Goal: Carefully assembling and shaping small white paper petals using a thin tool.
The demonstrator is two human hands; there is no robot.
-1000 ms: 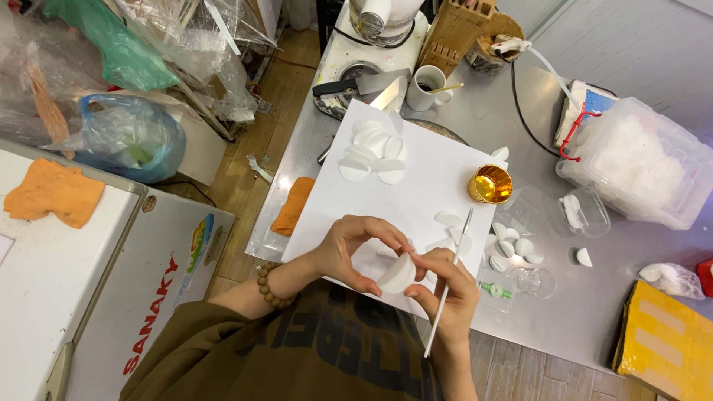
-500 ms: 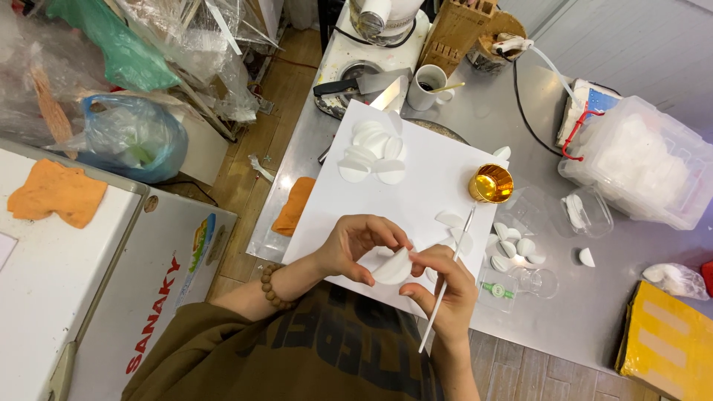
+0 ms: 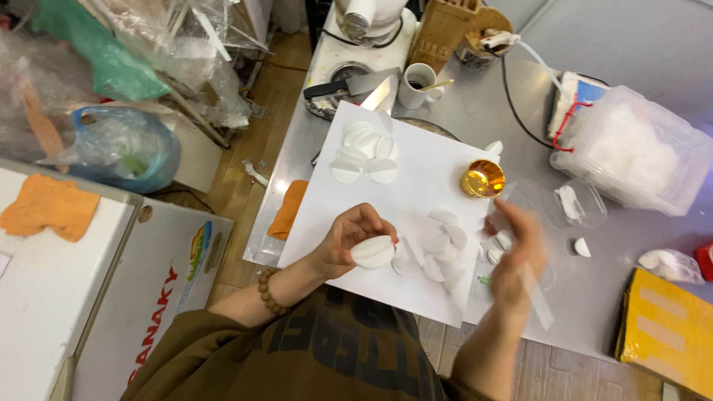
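My left hand is shut on a white folded round piece, held just above the white board near its front edge. My right hand, blurred by motion, is out to the right over several small white pieces and grips a thin white flat stick that points down toward me. Loose white half-round pieces lie on the board between my hands. A stack of white rounds sits at the board's far left.
A gold round cup stands at the board's right edge. A clear plastic box of white material, a white mug, a cleaver, a yellow box and an orange cloth surround the board on the metal table.
My right hand has left the white piece and swung out to the right with the stick. My left hand still holds the piece in about the same place.
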